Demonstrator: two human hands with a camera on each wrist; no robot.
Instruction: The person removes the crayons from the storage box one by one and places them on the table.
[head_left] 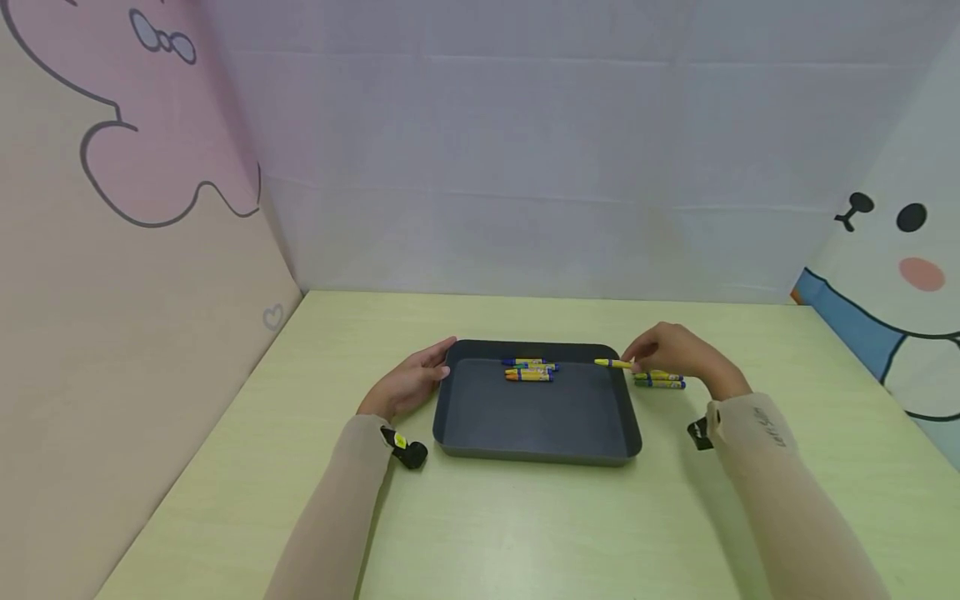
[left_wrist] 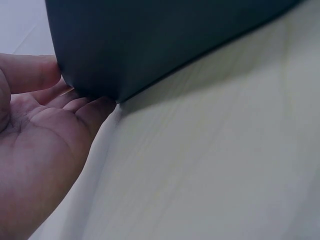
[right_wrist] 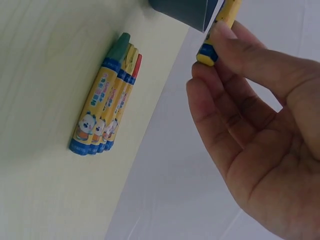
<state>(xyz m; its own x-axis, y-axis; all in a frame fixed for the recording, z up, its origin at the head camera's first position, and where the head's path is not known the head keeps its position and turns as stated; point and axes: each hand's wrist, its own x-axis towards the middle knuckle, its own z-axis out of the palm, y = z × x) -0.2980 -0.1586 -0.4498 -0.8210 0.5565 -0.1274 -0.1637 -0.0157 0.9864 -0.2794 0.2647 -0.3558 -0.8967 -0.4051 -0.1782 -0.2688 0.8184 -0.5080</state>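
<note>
While pinching a yellow crayon [head_left: 611, 363] over the tray [head_left: 537, 417] rim, right hand [head_left: 675, 354] mid-transfer; left hand [head_left: 408, 383] spread, steadying tray. Next: probably lowering beside crayons in tray [head_left: 529, 370].

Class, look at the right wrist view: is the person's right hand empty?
No, the right hand pinches a yellow crayon by its blue end, above the table.

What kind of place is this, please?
Probably a tabletop booth set up for recording: a pale green table walled in by cartoon-printed panels, with only a dark tray and crayons on it.
</note>
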